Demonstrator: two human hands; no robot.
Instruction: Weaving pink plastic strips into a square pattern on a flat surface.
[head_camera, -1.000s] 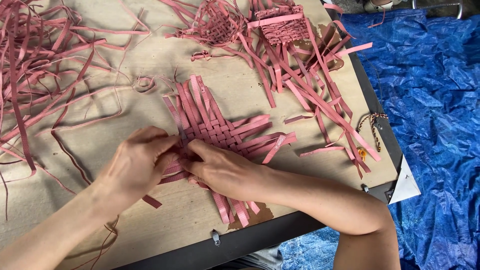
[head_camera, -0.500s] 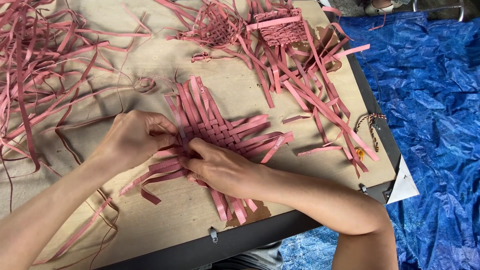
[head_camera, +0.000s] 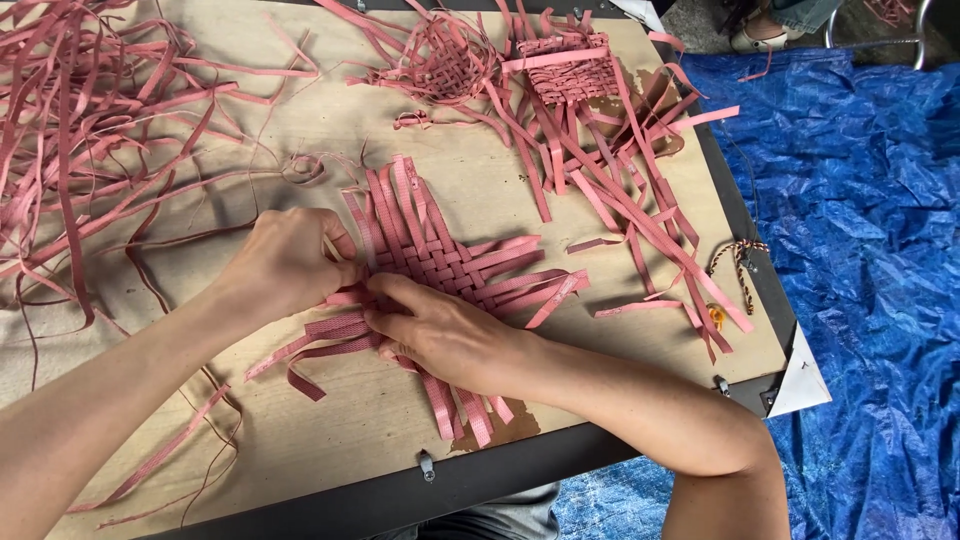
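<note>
A flat mat of woven pink strips (head_camera: 440, 255) lies in the middle of the wooden board (head_camera: 480, 180), with loose strip ends sticking out on all sides. My left hand (head_camera: 285, 260) pinches a strip at the mat's left edge, fingers closed on it. My right hand (head_camera: 440, 335) lies flat over the mat's lower left part, fingers pressing the strips down, fingertips meeting those of the left hand.
A heap of loose pink strips (head_camera: 90, 120) covers the board's left side. Two other woven pieces (head_camera: 565, 65) with long strip ends lie at the far right. A blue tarp (head_camera: 870, 260) covers the floor to the right. A small braided cord (head_camera: 735, 255) lies near the right edge.
The left hand has shifted up and right along the mat's left edge. Several strips now lie spread out below the mat's left side. The right hand has stayed on the mat.
</note>
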